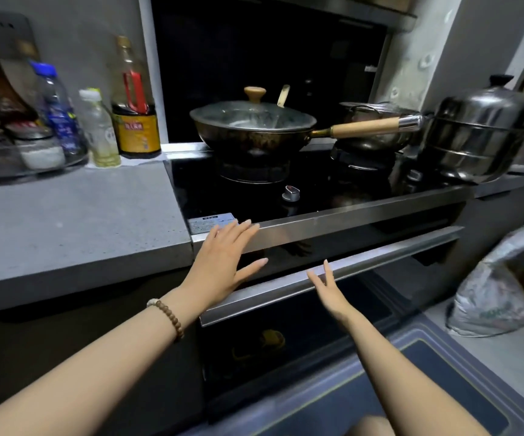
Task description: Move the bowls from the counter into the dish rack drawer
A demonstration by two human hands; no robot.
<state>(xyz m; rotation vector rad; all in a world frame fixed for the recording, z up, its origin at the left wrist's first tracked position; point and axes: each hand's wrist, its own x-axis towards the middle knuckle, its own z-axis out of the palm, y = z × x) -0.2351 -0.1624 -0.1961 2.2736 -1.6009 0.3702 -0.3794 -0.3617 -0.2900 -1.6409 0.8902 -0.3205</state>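
**Both hands reach for the drawer under the stove**

The left hand (223, 256), with a bead bracelet (166, 316) on its wrist, is flat. Its fingers are straight and close together and hold nothing. Its fingertips lie over the steel front edge of the stove (254, 196). The right hand (328, 289) is also empty, with its fingers spread wide. One fingertip is at the long steel rail of the drawer (380, 254), which sits below the stove. The drawer front is dark and glossy, so it may be slightly ajar, but that is hard to tell. This view does not show where the bowls are.

A lidded wok (251, 130) sits on the left burner, with a steel steamer pot (474, 136) at the far right. Bottles (135, 121) stand at the back of the grey counter (65, 221). A plastic bag (490, 294) lies on the floor to the right.
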